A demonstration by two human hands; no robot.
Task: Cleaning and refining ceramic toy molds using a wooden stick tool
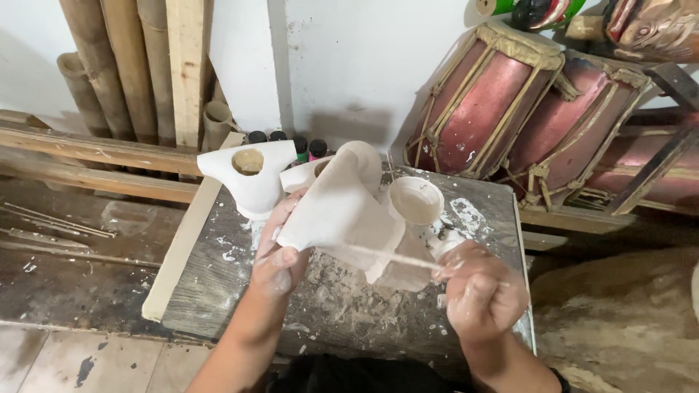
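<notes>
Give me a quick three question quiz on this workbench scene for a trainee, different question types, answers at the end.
1. True or false: the left hand holds the pale mask up off the bench.
2. What does the right hand hold? A a thin stick; B a hammer; C a bottle.
3. Fill in: the white cup stands ___ the mask, toward the drums.

Key: 1 true. 2 A. 3 behind.

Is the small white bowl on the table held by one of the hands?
No. The bowl sits alone on the table; neither hand touches it.
</notes>
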